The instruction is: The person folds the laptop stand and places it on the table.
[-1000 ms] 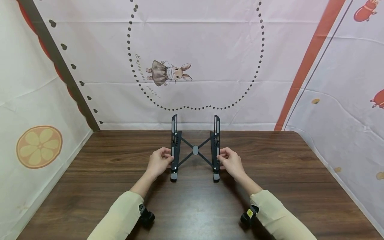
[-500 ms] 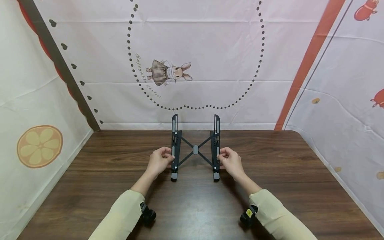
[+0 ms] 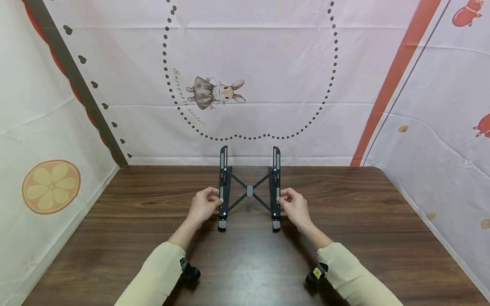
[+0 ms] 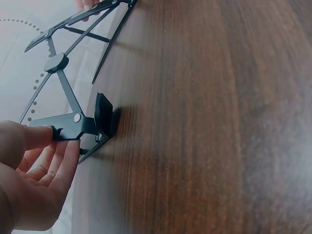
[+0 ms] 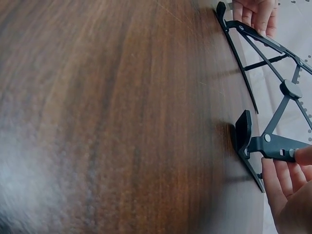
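A black folding laptop stand [image 3: 249, 191] stands unfolded on the table, its crossed bars meeting at a grey oval hub. My left hand [image 3: 204, 205] pinches the stand's left side rail, thumb on top and fingers beneath. On the opposite rail my right hand [image 3: 296, 207] has the same pinch. In the left wrist view, the left thumb presses on the rail near the pivot, behind the upturned front lip [image 4: 103, 114]. The right wrist view shows the other front lip [image 5: 243, 129], with the right fingers under the rail. The rails slope up toward the back.
The brown wooden table [image 3: 249, 263] reaches back to a white printed cloth [image 3: 275, 76] hung behind it. More cloth hangs along both sides. A small black camera sits on each wrist, the left camera [image 3: 190, 274] and the right camera [image 3: 314, 278].
Both hands keep their pinch on the side rails. The left rail and left hand have shifted very slightly to the right; the rest looks the same.
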`<state>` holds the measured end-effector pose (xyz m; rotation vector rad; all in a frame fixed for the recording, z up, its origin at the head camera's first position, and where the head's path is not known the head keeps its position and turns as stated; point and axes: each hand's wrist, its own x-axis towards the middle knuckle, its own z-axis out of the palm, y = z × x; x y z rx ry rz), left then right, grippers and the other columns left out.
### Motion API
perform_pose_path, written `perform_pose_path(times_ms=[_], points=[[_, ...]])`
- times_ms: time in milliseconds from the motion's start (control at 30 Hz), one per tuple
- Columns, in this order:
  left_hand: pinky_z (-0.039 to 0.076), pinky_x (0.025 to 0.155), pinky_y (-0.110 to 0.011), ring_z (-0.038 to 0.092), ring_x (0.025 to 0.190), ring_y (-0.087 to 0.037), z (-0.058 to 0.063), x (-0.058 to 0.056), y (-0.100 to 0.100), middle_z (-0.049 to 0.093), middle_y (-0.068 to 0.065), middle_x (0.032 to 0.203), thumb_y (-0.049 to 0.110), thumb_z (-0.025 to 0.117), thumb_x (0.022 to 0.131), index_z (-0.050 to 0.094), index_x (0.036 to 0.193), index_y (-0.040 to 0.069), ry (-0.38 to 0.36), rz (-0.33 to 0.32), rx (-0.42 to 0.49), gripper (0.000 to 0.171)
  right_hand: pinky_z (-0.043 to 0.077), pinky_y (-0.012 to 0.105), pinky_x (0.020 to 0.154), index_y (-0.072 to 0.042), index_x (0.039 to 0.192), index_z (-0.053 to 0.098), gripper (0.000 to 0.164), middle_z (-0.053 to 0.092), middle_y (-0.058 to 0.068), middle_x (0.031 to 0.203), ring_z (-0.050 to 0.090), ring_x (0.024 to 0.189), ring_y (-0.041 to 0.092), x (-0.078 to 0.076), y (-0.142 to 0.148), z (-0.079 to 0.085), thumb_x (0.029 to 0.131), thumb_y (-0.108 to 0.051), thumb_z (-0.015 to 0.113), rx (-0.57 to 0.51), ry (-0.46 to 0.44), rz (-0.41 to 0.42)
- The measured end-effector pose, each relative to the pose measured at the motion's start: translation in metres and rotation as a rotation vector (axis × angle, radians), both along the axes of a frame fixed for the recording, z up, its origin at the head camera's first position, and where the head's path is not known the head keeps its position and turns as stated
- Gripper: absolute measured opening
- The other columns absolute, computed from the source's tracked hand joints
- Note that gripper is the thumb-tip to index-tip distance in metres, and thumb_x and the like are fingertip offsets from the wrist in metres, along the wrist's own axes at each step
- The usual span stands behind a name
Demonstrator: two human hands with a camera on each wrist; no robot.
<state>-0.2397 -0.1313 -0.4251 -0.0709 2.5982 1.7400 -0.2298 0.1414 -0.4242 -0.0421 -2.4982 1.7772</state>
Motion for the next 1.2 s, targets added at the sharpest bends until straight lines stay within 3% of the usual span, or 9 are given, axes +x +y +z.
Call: perform_pose_path(times_ms=[1200], points=[[0.055, 0.064, -0.034, 0.064, 0.071, -0.016, 0.0001, -0.0011, 0.0077, 0.068, -0.012, 0.088, 0.004, 0.062, 0.086, 0.06, 0.107, 0.004, -0.028, -0.007, 0.008, 0.022, 0.055, 0.037, 0.06, -0.003, 0.102, 0.063, 0.016, 0.056, 0.008, 0.084, 0.065, 0.067, 0.018, -0.0005, -0.005, -0.0023, 0.086, -0.007, 0.059, -0.013, 0.011, -0.019]])
